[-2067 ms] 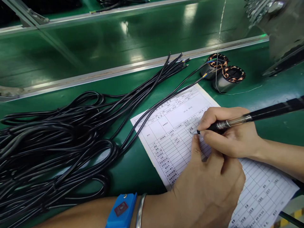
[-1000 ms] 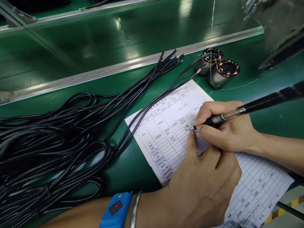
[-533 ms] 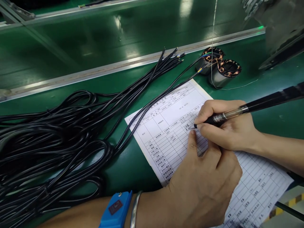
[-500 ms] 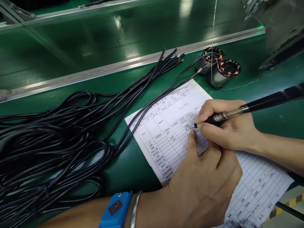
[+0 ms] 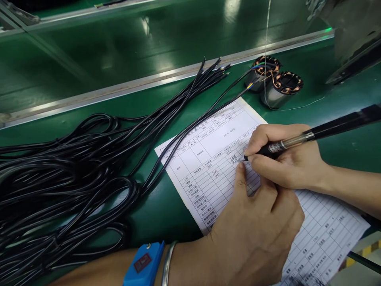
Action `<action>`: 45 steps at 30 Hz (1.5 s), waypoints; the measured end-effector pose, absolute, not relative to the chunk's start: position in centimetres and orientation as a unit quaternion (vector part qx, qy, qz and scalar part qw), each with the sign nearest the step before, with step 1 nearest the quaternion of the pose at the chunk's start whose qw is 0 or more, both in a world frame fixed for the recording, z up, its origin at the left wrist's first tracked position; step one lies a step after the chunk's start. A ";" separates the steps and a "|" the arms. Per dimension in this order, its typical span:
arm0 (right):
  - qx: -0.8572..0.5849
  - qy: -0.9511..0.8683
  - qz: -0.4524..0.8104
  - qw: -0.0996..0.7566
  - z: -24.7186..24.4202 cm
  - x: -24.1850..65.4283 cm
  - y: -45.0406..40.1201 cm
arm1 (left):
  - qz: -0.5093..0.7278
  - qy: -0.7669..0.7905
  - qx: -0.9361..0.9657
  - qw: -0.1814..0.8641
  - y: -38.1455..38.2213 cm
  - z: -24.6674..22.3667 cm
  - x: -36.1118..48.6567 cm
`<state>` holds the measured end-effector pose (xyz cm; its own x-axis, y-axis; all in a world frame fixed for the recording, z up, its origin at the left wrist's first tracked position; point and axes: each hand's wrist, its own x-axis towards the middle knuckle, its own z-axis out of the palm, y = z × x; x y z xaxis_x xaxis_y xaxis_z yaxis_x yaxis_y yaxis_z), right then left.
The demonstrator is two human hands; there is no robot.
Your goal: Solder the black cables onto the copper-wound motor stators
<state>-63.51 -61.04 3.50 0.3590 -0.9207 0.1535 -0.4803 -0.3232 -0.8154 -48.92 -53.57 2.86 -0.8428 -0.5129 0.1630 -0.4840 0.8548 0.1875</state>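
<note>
A printed form with a table and handwriting, the paper sheet, lies on the green bench. My right hand grips a black pen, its tip on the paper among the handwritten entries. My left hand rests on the sheet just below, index finger extended beside the pen tip, the other fingers bent and partly hidden under my right hand. A blue band and a silver bangle are on my left wrist.
Coiled black cables cover the left of the bench, with two leads crossing the sheet's top corner. They run to two copper-wound stators at the back right. A metal rail runs along behind.
The camera view has shifted very slightly. Both hands stay in nearly the same place on the sheet, with the pen still in my right hand.
</note>
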 end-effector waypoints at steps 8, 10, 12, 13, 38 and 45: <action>-0.744 0.471 -0.328 0.343 3.4 -63.4 -61.0 | -0.079 -0.957 0.258 0.109 -53.6 2.8 -48.9; -0.742 0.467 -0.334 0.345 3.3 -63.5 -61.0 | -0.078 -0.956 0.260 0.109 -53.6 2.8 -48.9; -0.736 0.468 -0.345 0.347 3.3 -63.7 -61.0 | -0.073 -0.956 0.264 0.106 -53.6 2.8 -48.9; -0.732 0.470 -0.350 0.348 3.2 -63.8 -61.1 | -0.069 -0.956 0.265 0.103 -53.6 2.8 -49.0; -0.747 0.475 -0.328 0.330 3.1 -65.9 -62.4 | -0.079 -0.953 0.280 0.090 -53.3 2.7 -49.3; -0.769 0.442 -0.333 0.319 2.9 -66.1 -62.5 | -0.082 -0.953 0.277 0.090 -53.4 2.6 -49.3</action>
